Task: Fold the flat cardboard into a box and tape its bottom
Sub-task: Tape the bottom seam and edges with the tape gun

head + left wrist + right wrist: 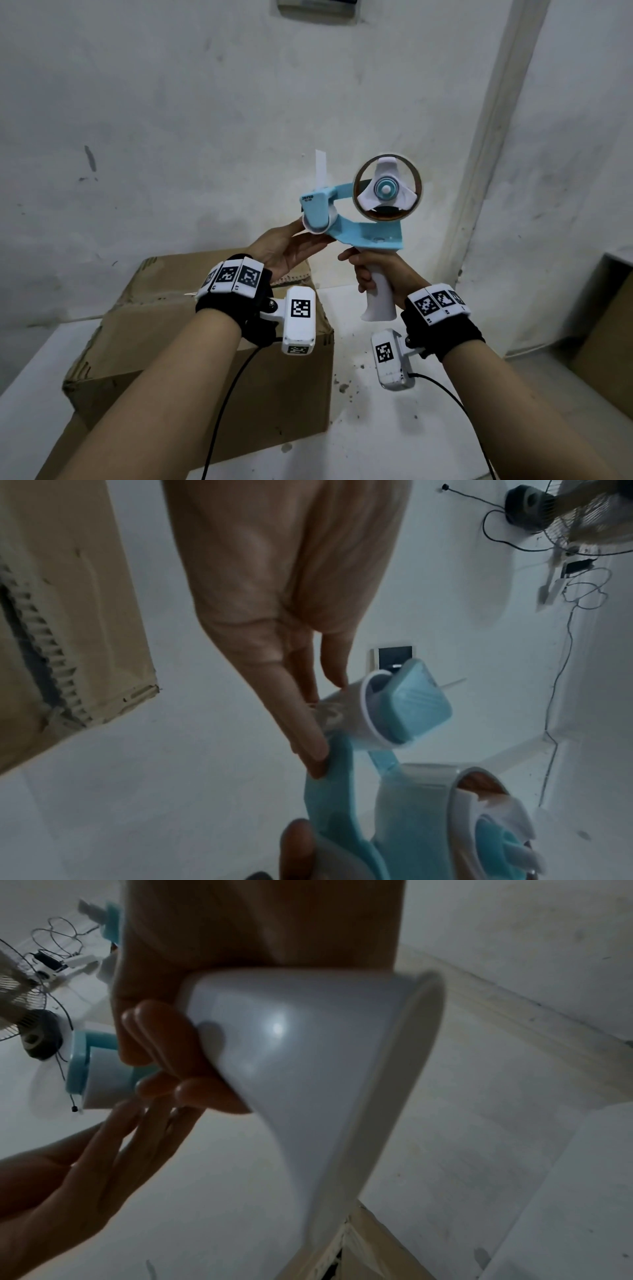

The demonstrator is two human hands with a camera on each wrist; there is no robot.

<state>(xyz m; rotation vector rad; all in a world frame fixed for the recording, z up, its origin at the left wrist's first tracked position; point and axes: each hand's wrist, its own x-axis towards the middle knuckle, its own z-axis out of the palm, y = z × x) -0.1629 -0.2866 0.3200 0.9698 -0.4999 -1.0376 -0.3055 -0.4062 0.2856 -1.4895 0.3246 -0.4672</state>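
Pale blue and white plastic, a handheld tape dispenser [359,219] is raised in front of the person at chest height, above and beyond the brown corrugated cardboard box [212,346] that stands folded on the white surface [394,428] below the forearms. The right hand [380,274] is wrapped around the dispenser's white pistol handle [308,1053], fingers curled tight on it, which carries the tool's weight. The left hand [287,250] is spread and relaxed, its straight fingertips [315,761] touching the blue frame just under the white roller [363,718], probably to steady the head while finding the tape end. A nearly spent roll of brown tape [387,188] sits on the hub. The box's upper flaps look closed, with no tape that I can make out, so the sealing seems not yet done.
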